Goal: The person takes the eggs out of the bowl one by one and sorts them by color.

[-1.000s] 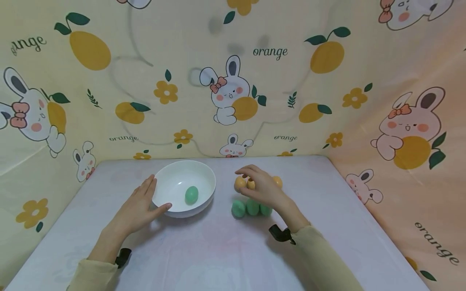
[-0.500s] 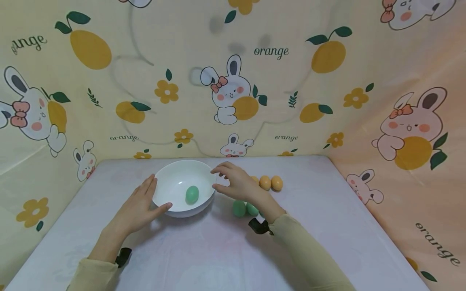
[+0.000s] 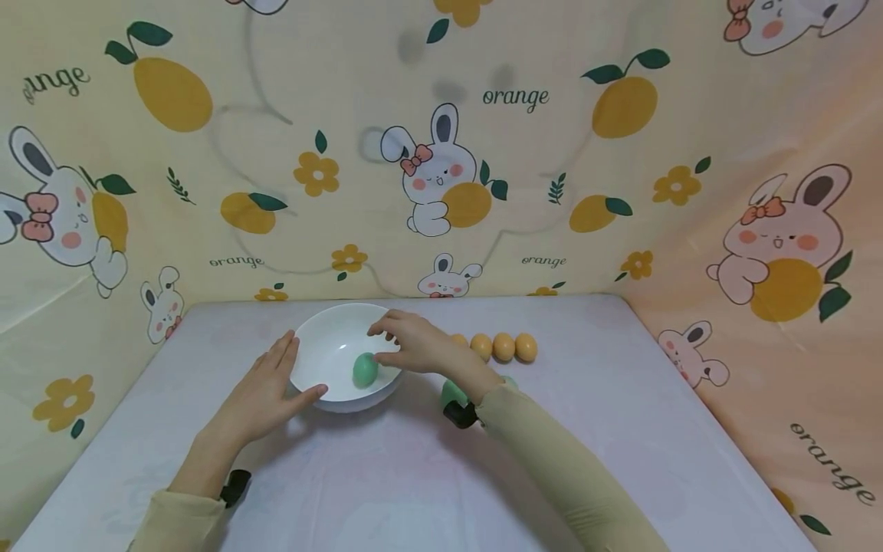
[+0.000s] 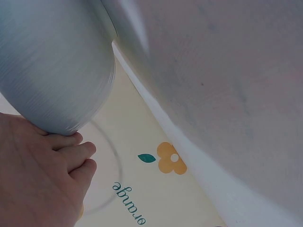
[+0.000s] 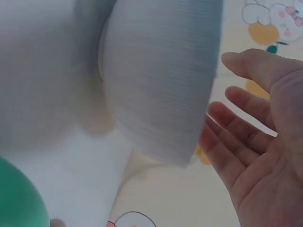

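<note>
A white bowl (image 3: 324, 337) stands on the table, with one green egg (image 3: 365, 370) inside. My left hand (image 3: 265, 383) rests against its left side, fingers along the outside and thumb at the near rim. The left wrist view shows those fingertips touching the bowl's wall (image 4: 61, 66). Over the right rim hovers my right hand (image 3: 421, 345), fingers loosely bent and thumb apart, its tip overlapping the egg in the head view. In the right wrist view nothing sits between its fingers (image 5: 236, 137).
Right of the bowl, several orange eggs (image 3: 503, 347) lie in a row, one partly behind my right hand. Nearer, green eggs (image 3: 452, 392) are mostly covered by the right wrist and its black camera (image 3: 460, 414). A patterned cloth (image 3: 331, 230) hangs behind the table (image 3: 359, 475).
My right hand has moved left from above the orange eggs to over the bowl's right rim, uncovering more of them. The left hand and bowl have stayed put.
</note>
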The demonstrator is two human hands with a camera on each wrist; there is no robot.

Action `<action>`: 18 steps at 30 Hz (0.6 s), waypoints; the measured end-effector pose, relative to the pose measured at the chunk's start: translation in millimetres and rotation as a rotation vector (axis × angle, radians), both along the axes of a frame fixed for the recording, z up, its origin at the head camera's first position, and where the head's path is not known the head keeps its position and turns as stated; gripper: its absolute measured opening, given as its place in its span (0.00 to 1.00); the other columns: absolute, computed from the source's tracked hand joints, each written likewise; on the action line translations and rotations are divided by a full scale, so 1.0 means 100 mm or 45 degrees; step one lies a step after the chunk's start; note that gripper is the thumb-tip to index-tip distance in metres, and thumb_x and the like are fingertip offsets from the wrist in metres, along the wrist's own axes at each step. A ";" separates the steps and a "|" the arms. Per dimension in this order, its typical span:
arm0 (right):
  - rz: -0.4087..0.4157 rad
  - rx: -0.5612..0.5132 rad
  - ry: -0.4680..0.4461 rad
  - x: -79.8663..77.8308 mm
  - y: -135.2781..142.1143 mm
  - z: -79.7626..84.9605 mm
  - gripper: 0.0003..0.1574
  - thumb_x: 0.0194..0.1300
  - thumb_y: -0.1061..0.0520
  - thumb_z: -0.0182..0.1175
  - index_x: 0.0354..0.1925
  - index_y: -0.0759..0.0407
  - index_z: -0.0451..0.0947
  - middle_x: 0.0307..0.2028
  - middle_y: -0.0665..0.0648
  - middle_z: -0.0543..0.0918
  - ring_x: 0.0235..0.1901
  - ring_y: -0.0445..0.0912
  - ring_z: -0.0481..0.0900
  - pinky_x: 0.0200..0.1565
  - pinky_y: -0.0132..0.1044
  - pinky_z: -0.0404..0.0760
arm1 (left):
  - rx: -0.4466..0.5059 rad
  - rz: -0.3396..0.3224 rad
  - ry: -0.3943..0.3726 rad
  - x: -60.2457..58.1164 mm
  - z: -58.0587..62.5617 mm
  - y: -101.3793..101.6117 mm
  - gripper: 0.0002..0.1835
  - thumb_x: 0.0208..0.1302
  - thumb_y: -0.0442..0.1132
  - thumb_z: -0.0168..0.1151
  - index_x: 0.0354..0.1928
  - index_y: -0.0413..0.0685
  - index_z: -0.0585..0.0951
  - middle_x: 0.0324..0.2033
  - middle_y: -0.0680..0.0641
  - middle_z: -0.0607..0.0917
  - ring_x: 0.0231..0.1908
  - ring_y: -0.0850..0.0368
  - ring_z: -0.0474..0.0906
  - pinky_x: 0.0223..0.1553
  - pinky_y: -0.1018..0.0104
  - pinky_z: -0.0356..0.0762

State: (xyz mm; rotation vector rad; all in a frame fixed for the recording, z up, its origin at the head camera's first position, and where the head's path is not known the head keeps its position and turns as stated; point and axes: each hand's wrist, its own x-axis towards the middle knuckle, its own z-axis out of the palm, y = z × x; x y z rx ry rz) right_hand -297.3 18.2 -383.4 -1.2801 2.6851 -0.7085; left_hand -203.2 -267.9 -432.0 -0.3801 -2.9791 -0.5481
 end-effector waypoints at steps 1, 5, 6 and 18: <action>0.007 0.011 -0.011 -0.01 -0.03 -0.01 0.27 0.70 0.53 0.69 0.63 0.59 0.80 0.58 0.59 0.82 0.54 0.52 0.82 0.50 0.33 0.83 | 0.000 0.000 -0.002 0.00 0.00 0.00 0.60 0.69 0.71 0.56 0.78 0.23 0.51 0.80 0.28 0.49 0.78 0.28 0.49 0.76 0.32 0.50; 0.031 0.067 -0.032 -0.06 -0.11 -0.04 0.26 0.70 0.53 0.69 0.63 0.58 0.81 0.58 0.57 0.82 0.55 0.52 0.82 0.50 0.33 0.83 | -0.008 0.004 -0.003 -0.01 -0.01 -0.01 0.61 0.69 0.73 0.54 0.78 0.24 0.50 0.80 0.28 0.49 0.78 0.27 0.49 0.75 0.31 0.51; 0.036 0.083 -0.033 -0.07 -0.13 -0.05 0.26 0.70 0.53 0.69 0.63 0.57 0.81 0.59 0.56 0.81 0.55 0.52 0.82 0.50 0.32 0.82 | -0.009 0.004 -0.001 -0.01 -0.01 -0.01 0.61 0.69 0.74 0.54 0.78 0.24 0.50 0.80 0.28 0.49 0.78 0.27 0.49 0.75 0.31 0.51; 0.080 0.206 -0.068 -0.18 -0.31 -0.15 0.22 0.68 0.55 0.72 0.59 0.55 0.84 0.55 0.53 0.84 0.52 0.48 0.84 0.51 0.29 0.80 | -0.005 -0.004 0.014 0.00 -0.01 -0.01 0.61 0.69 0.73 0.55 0.78 0.24 0.51 0.80 0.28 0.50 0.78 0.28 0.50 0.75 0.31 0.52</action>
